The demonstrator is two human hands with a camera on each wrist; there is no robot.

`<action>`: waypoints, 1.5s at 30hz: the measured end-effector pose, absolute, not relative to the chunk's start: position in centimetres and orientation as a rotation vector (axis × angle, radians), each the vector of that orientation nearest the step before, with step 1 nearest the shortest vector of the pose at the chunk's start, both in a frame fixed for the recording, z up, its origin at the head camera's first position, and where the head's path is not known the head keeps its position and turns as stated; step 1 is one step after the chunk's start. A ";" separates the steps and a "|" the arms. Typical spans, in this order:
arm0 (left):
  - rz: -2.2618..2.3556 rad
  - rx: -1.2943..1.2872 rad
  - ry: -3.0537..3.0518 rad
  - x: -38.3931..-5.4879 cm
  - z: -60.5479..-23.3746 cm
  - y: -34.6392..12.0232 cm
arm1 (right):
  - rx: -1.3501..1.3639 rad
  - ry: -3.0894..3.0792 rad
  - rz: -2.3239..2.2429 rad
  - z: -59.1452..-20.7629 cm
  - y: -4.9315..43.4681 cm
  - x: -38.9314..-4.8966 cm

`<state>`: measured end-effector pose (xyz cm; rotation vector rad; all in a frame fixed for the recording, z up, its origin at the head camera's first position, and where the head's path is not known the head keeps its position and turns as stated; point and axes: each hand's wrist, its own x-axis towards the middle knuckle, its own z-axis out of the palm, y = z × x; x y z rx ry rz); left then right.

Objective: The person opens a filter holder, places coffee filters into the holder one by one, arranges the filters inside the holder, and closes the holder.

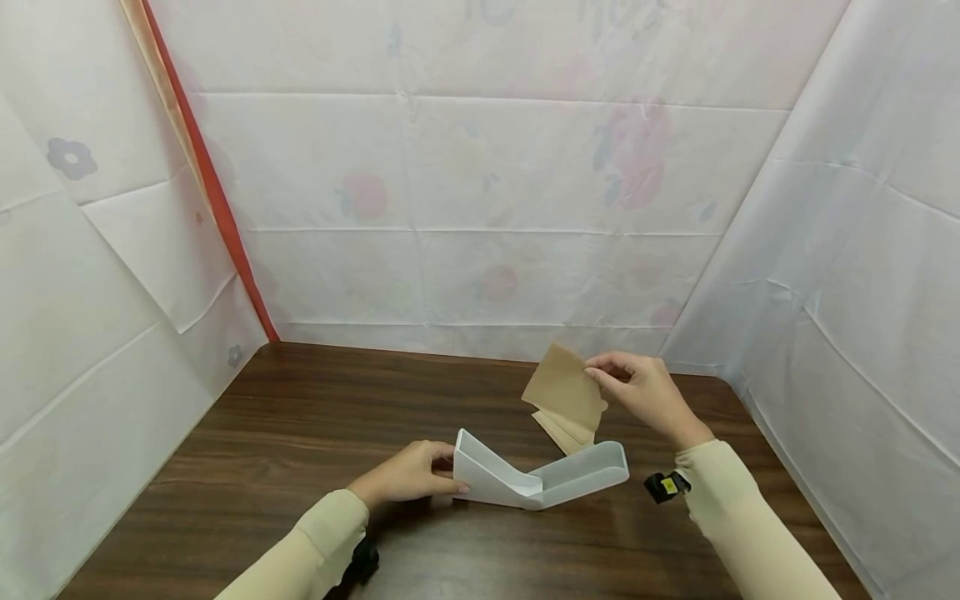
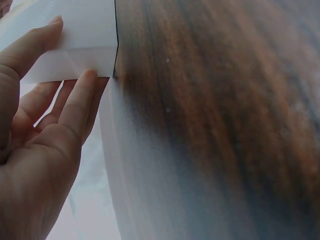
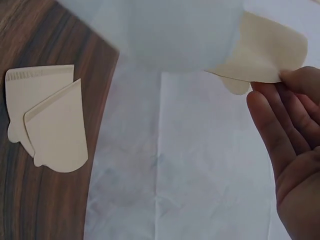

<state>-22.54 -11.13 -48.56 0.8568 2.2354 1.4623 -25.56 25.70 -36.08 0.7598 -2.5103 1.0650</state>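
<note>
A white plastic holder [image 1: 491, 475], open-topped and V-shaped with two raised arms, rests on the table. At its left end my left hand [image 1: 408, 473] grips it, thumb on one face and fingers against the end wall [image 2: 75, 62]. My right hand [image 1: 647, 390] pinches a tan paper coffee filter [image 1: 561, 385] by its edge, thumb against fingers, up above the table behind the holder. The right wrist view shows this raised filter [image 3: 272, 52] partly covered by the blurred holder. Two more coffee filters [image 3: 57, 132] lie overlapping on the table, partly hidden in the head view.
The dark wood-grain table [image 1: 315, 417] is bounded by a pale patterned curtain [image 1: 465, 275] at the back and more cloth on both sides. A red strip [image 1: 217, 196] runs down the back left corner. Black wrist cameras [image 1: 666, 486] sit under the sleeves.
</note>
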 end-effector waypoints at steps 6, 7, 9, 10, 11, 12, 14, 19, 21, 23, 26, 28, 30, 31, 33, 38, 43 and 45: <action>1.454 0.870 2.251 -22.6 -48.6 -11.2 | 0.872 -2.496 1.148 -35.5 24.9 -24.8; 1.454 0.873 2.251 -22.7 -48.6 -11.2 | 0.887 -2.495 1.154 -35.4 24.8 -24.7; 1.448 0.876 2.256 -22.7 -48.7 -11.2 | 0.908 -2.497 1.141 -35.3 24.4 -24.4; 1.445 0.878 2.260 -22.7 -48.7 -11.2 | 0.919 -2.500 1.132 -35.2 24.3 -24.3; 1.440 0.878 2.265 -22.7 -48.7 -11.2 | 0.929 -2.504 1.121 -35.1 24.1 -24.2; 1.439 0.879 2.266 -22.7 -48.7 -11.2 | 0.946 -2.509 1.110 -35.1 23.9 -24.1; 1.439 0.879 2.267 -22.7 -48.7 -11.2 | 0.973 -2.520 1.088 -34.9 23.6 -23.9; 1.444 0.880 2.265 -22.7 -48.7 -11.2 | 1.031 -2.545 1.046 -34.7 22.6 -23.2; 1.442 0.877 2.267 -22.7 -48.7 -11.3 | 1.044 -2.555 1.041 -34.7 22.2 -23.0; 1.441 0.874 2.270 -22.6 -48.7 -11.3 | 1.051 -2.565 1.043 -34.8 21.8 -22.9; 1.433 0.884 2.281 -22.6 -48.6 -11.3 | 1.057 -2.581 1.046 -35.0 21.3 -22.8; 1.426 0.889 2.288 -22.6 -48.6 -11.3 | 1.062 -2.589 1.045 -35.1 21.0 -22.8; 1.421 0.894 2.293 -22.6 -48.6 -11.3 | 1.072 -2.594 1.032 -35.2 20.8 -22.8; 1.421 0.893 2.293 -22.6 -48.6 -11.3 | 1.076 -2.593 1.026 -35.3 20.6 -22.8; 1.427 0.889 2.287 -22.6 -48.5 -11.3 | 1.087 -2.585 1.015 -35.5 20.3 -22.8; 1.435 0.876 2.276 -22.7 -48.6 -11.3 | 1.092 -2.573 1.008 -35.8 19.6 -22.5; 1.446 0.858 2.261 -22.7 -48.7 -11.3 | 1.098 -2.566 1.006 -36.2 18.9 -22.3; 1.453 0.851 2.251 -22.6 -48.6 -11.3 | 1.101 -2.562 1.014 -36.5 18.6 -22.3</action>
